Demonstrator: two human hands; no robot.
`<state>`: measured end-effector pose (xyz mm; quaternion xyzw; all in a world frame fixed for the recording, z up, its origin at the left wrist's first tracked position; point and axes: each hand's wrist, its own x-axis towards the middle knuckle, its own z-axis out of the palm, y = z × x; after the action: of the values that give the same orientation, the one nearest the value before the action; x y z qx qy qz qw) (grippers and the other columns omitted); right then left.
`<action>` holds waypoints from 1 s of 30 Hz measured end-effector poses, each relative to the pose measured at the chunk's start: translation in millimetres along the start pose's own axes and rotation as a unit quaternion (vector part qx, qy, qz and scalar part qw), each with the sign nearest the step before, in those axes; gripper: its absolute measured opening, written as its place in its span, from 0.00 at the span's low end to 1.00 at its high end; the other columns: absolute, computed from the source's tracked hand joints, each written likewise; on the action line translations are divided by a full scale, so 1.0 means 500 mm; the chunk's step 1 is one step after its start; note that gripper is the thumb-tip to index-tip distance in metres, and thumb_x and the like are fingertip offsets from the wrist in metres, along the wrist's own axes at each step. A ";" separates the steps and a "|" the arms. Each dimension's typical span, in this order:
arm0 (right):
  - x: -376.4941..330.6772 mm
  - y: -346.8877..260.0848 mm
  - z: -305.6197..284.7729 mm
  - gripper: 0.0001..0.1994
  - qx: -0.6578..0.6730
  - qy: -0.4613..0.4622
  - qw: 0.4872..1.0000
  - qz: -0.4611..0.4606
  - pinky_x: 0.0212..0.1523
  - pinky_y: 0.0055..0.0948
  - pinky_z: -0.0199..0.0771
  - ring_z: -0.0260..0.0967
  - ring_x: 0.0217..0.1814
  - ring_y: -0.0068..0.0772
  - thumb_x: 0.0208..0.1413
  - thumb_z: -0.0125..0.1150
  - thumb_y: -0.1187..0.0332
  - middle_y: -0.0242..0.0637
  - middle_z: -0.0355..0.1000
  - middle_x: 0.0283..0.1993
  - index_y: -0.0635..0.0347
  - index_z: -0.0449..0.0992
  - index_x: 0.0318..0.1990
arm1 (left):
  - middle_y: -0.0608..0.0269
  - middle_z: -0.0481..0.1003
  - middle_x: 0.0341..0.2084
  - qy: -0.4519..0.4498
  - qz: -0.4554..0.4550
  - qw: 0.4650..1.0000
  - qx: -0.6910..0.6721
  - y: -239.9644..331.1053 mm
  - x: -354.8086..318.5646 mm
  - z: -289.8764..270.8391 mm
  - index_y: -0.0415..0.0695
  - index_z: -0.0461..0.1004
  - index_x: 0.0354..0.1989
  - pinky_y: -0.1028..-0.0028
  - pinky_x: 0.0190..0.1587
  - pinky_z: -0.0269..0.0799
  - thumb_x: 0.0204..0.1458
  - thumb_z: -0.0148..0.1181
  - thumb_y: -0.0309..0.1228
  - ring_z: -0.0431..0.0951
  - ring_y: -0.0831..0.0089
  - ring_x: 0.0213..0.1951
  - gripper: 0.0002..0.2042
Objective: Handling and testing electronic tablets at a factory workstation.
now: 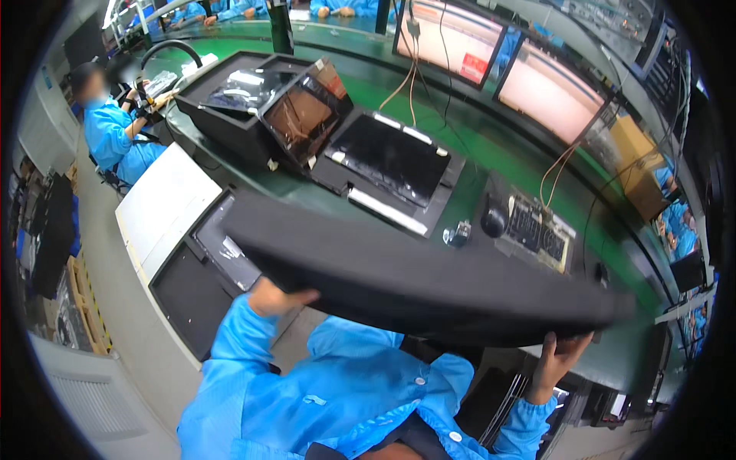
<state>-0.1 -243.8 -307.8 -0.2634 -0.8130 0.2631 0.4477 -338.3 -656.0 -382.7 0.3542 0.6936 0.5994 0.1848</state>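
Note:
Across the front of me I hold a long, thick black foam slab [414, 284], slightly blurred and tilted down to the right. My left hand [280, 297] grips its near edge at the left, thumb on the side. At the right end, my right hand [561, 356] grips it from below with the thumb up against the edge. Its underside is hidden. Just beyond the slab, a flat black screen panel [391, 157] lies on a dark foam tray on the green bench, a white strip along its near side.
Left on the bench stands a black foam box [218, 115] with a glossy panel on top. A mouse [494, 215] and a keyboard [537, 234] lie at the right. Lit screens [548, 92] stand behind, with hanging cables. A white board [169, 207] is at my left; a seated co-worker [115, 134] is beyond.

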 end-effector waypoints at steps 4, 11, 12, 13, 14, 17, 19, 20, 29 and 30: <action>-0.014 -0.067 0.065 0.17 -0.012 -0.178 0.983 -0.045 0.55 0.41 0.74 0.75 0.55 0.45 0.58 0.64 0.61 0.47 0.77 0.52 0.66 0.78 0.48 | 0.43 0.76 0.54 -0.056 0.033 0.998 0.005 0.003 -0.143 -0.132 0.35 0.72 0.62 0.54 0.62 0.72 0.61 0.64 0.38 0.78 0.49 0.55 0.25; 0.090 -0.323 0.272 0.20 0.184 -0.384 0.824 -0.374 0.30 0.35 0.74 0.77 0.32 0.39 0.31 0.75 0.69 0.36 0.78 0.35 0.57 0.78 0.38 | 0.47 0.62 0.70 0.209 -0.159 0.959 -0.102 0.170 -0.576 -0.228 0.42 0.49 0.78 0.55 0.75 0.54 0.52 0.73 0.32 0.60 0.53 0.73 0.48; 0.092 -0.359 0.287 0.20 0.218 -0.373 0.803 -0.410 0.30 0.35 0.74 0.77 0.32 0.39 0.31 0.75 0.69 0.36 0.78 0.35 0.57 0.78 0.38 | 0.47 0.62 0.70 0.201 -0.139 0.965 -0.094 0.189 -0.615 -0.219 0.42 0.49 0.78 0.55 0.75 0.54 0.52 0.73 0.32 0.60 0.53 0.73 0.48; 0.091 -0.388 0.298 0.20 0.167 -0.393 0.782 -0.454 0.30 0.35 0.74 0.75 0.32 0.39 0.32 0.75 0.68 0.35 0.76 0.34 0.56 0.77 0.38 | 0.48 0.62 0.71 0.252 -0.123 0.953 -0.114 0.206 -0.643 -0.207 0.42 0.50 0.78 0.55 0.75 0.54 0.50 0.75 0.33 0.60 0.54 0.74 0.49; 0.085 -0.409 0.304 0.19 0.085 -0.429 0.763 -0.475 0.31 0.35 0.74 0.74 0.32 0.38 0.34 0.74 0.68 0.34 0.74 0.33 0.55 0.76 0.37 | 0.49 0.62 0.71 0.324 -0.117 0.929 -0.135 0.223 -0.659 -0.195 0.42 0.51 0.78 0.55 0.75 0.53 0.48 0.76 0.35 0.59 0.55 0.74 0.50; 0.006 -0.440 0.388 0.12 0.073 -0.418 0.717 -0.552 0.34 0.35 0.74 0.72 0.34 0.36 0.43 0.68 0.67 0.33 0.72 0.32 0.55 0.75 0.36 | 0.49 0.62 0.71 0.277 -0.077 0.956 -0.057 0.218 -0.608 -0.114 0.43 0.52 0.77 0.54 0.75 0.52 0.45 0.79 0.41 0.58 0.56 0.75 0.52; -0.087 -0.438 0.475 0.05 0.038 -0.379 0.709 -0.594 0.36 0.35 0.75 0.73 0.37 0.37 0.51 0.61 0.68 0.34 0.73 0.33 0.55 0.75 0.35 | 0.51 0.63 0.71 0.208 -0.129 0.970 0.008 0.176 -0.534 -0.027 0.46 0.52 0.77 0.54 0.73 0.56 0.44 0.80 0.45 0.59 0.56 0.74 0.53; -0.131 -0.427 0.520 0.05 0.005 -0.412 0.684 -0.602 0.37 0.36 0.74 0.74 0.38 0.37 0.52 0.59 0.68 0.34 0.74 0.34 0.56 0.75 0.36 | 0.50 0.65 0.69 0.187 -0.163 0.966 0.069 0.136 -0.488 0.025 0.44 0.54 0.76 0.55 0.71 0.60 0.45 0.79 0.47 0.63 0.55 0.71 0.52; -0.246 -0.181 0.624 0.26 0.091 -0.480 0.778 -0.395 0.45 0.44 0.76 0.77 0.48 0.45 0.47 0.76 0.56 0.41 0.76 0.48 0.57 0.78 0.53 | 0.41 0.76 0.56 0.308 -0.306 0.848 0.304 -0.433 -0.368 0.141 0.40 0.73 0.62 0.55 0.63 0.70 0.52 0.68 0.34 0.74 0.43 0.59 0.28; -0.217 -0.141 0.593 0.25 0.102 -0.503 0.779 -0.360 0.47 0.45 0.77 0.77 0.49 0.47 0.49 0.74 0.56 0.43 0.77 0.50 0.59 0.78 0.52 | 0.40 0.76 0.56 0.343 -0.288 0.842 0.301 -0.474 -0.369 0.133 0.40 0.73 0.61 0.54 0.63 0.70 0.52 0.67 0.33 0.74 0.43 0.59 0.27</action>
<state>-220.8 -423.5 -461.4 0.2652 -0.9267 0.2591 0.0619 -231.6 -748.2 -656.2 -0.0518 0.9298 0.3641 -0.0159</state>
